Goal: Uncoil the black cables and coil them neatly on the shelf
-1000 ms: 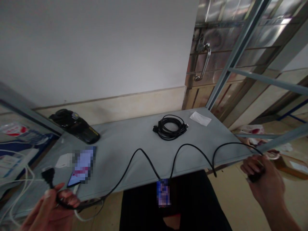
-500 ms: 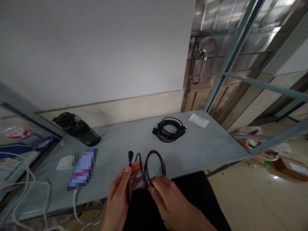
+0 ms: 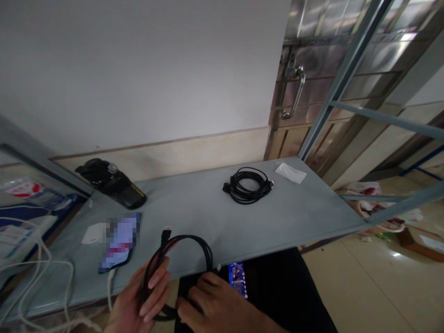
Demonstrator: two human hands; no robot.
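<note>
Head view: the two hands sit at the lower middle of the frame, just beside each other at the near edge of the surface. The left hand (image 3: 137, 296) has its fingers curled around a looped black cable (image 3: 183, 241), which it holds up in a hoop. The cable's right side runs down to the right hand (image 3: 213, 307), whose fingers curve over the lower part of the loop; whether they are closed on it is hidden. A black plug (image 3: 165, 235) sticks up from the top left of the hoop.

The grey metal surface (image 3: 208, 217) runs across the middle of the frame. A coiled black cable (image 3: 246, 186) lies at its far side, near a white paper slip (image 3: 290, 173) toward the far right corner. A black handheld device (image 3: 111, 182) lies at the far left. A pixelated phone (image 3: 120, 241) sits just left of the hoop, with a white cable (image 3: 110, 287) hanging over the near edge below it. A pixelated blue patch (image 3: 238, 280) shows on the dark clothing below the surface, and a steel door handle (image 3: 294, 92) stands at upper right.
</note>
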